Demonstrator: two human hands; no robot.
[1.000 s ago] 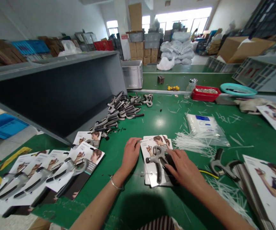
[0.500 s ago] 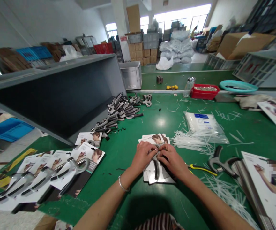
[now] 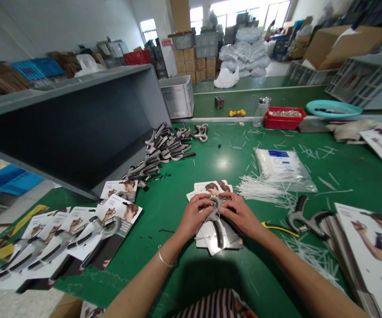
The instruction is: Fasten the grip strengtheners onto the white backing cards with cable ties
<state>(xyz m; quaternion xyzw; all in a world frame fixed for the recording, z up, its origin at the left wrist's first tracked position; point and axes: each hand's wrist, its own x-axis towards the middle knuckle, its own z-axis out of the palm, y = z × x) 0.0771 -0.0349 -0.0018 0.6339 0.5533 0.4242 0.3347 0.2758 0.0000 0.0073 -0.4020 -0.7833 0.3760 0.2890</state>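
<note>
Both bare hands, the left hand (image 3: 195,215) and the right hand (image 3: 240,215), are curled closed from either side over the metal head of a grey and black hand grip strengthener (image 3: 217,225), fingers gripping it close together. The strengthener lies on a printed card (image 3: 209,189), one of a small stack, on a green work table (image 3: 177,282), directly in front of the person, its dark handle pointing toward them. A thin silver bangle (image 3: 166,260) circles the left wrist. Taking straight ahead as twelve o'clock, a clear bag of white cable ties (image 3: 278,165) sits at one o'clock, with loose ties (image 3: 263,192) spilling just beside it. At three o'clock lie yellow-handled pliers (image 3: 278,229) and a loose strengthener (image 3: 305,223), next to a tall stack of cards (image 3: 366,247). At eleven o'clock, a heap of unpacked strengtheners (image 3: 159,150) lies against a grey metal bin (image 3: 68,128). At eight to nine o'clock, a row of strengtheners mounted on cards (image 3: 61,234) overlaps at the table edge. Farther off at one o'clock, a red tray of small metal parts (image 3: 283,118) sits beside a glass jar (image 3: 262,111).
</note>
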